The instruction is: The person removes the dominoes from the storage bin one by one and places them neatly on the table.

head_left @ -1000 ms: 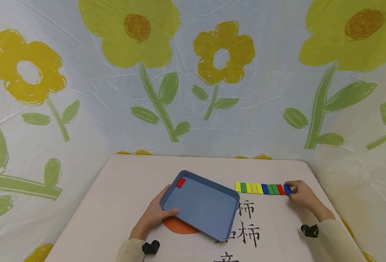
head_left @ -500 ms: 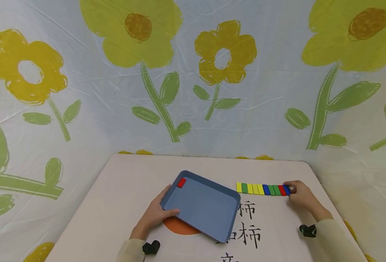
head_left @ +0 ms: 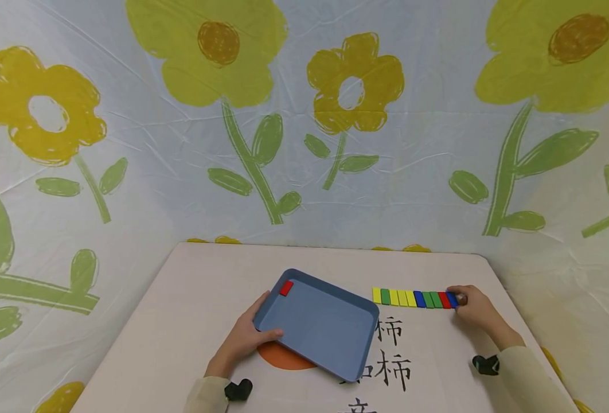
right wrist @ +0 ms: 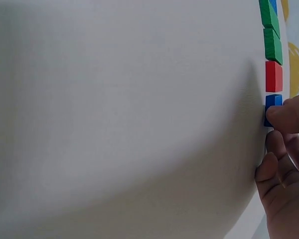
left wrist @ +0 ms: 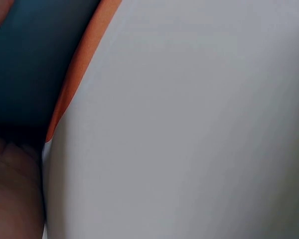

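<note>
My left hand [head_left: 245, 334] grips the near-left corner of a blue-grey tray [head_left: 320, 330], its thumb over the rim. Inside the tray, by the far-left corner, lies a small red block [head_left: 286, 288]. To the right of the tray runs a row of flat coloured blocks, from a yellow block [head_left: 377, 295] to a red block [head_left: 444, 300]. At the row's right end my right hand [head_left: 480, 312] pinches a blue block [right wrist: 273, 102] between thumb and fingers. A narrow gap separates it from the neighbouring red block in the right wrist view.
The pale table mat [head_left: 211, 287] carries black printed characters [head_left: 394, 370] and an orange printed patch [head_left: 286, 357], partly under the tray. A flower-patterned cloth [head_left: 413, 201] rises behind the table and along both sides.
My right hand has shifted slightly left, bringing the blue block up to the end of the row; over the last half second it stays there. Left hand and tray hold still.
</note>
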`<state>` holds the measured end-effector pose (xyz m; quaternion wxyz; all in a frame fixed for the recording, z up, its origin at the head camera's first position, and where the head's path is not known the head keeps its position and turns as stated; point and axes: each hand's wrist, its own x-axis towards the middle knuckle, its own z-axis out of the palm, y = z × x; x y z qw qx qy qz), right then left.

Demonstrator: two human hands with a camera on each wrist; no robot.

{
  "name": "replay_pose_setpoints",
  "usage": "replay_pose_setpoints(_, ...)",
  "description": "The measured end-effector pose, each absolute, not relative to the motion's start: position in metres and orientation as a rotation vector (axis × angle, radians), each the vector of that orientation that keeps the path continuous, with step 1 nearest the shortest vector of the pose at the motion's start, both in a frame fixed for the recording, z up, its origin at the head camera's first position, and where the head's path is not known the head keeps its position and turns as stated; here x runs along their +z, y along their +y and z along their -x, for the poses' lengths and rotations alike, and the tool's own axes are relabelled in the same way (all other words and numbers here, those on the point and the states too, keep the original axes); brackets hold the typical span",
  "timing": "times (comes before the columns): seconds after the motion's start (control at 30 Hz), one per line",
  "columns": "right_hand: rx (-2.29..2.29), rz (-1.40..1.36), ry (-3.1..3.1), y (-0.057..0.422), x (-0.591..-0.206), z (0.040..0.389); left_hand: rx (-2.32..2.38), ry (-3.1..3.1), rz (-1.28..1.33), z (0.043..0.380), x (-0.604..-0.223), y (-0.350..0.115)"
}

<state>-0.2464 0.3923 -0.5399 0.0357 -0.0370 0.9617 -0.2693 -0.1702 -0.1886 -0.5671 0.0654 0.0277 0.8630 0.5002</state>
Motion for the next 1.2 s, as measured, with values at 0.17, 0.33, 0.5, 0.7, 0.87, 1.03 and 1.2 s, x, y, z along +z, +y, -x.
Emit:
replay_pose_setpoints(0.17, -0.821, 0.1, 2.95, 0.392, -0.54, 0.247, 1.515, 2.6, -0.084, 0.17, -0.566, -0.189)
replay_pose_setpoints(0.33, -0.825, 0.1, 2.945, 0.392, -0.539, 0.246, 1.516, 2.599, -0.094, 0.17, -0.567, -0.189)
replay_pose_setpoints(0.5, -0.842, 0.14, 2.944, 0.393, -0.537, 0.247, 1.521, 2.595, -0.098, 0.17, -0.566, -0.189)
replay_pose_setpoints(0.7, -0.879, 0.175, 2.971, 0.384, -0.527, 0.253, 1.52, 2.613, -0.089, 0.171, -0.567, -0.19)
replay_pose_setpoints(0.87, -0.918, 0.215, 2.991, 0.353, -0.511, 0.26, 1.509, 2.62, -0.088, 0.17, -0.567, -0.191)
replay_pose_setpoints(1.03, -0.962, 0.321, 3.012, 0.309, -0.5, 0.265, 1.514, 2.604, -0.086, 0.17, -0.567, -0.191)
replay_pose_setpoints(1.2, -1.004, 0.389, 2.98, 0.263, -0.49, 0.271, 1.527, 2.596, -0.087, 0.17, -0.567, -0.19)
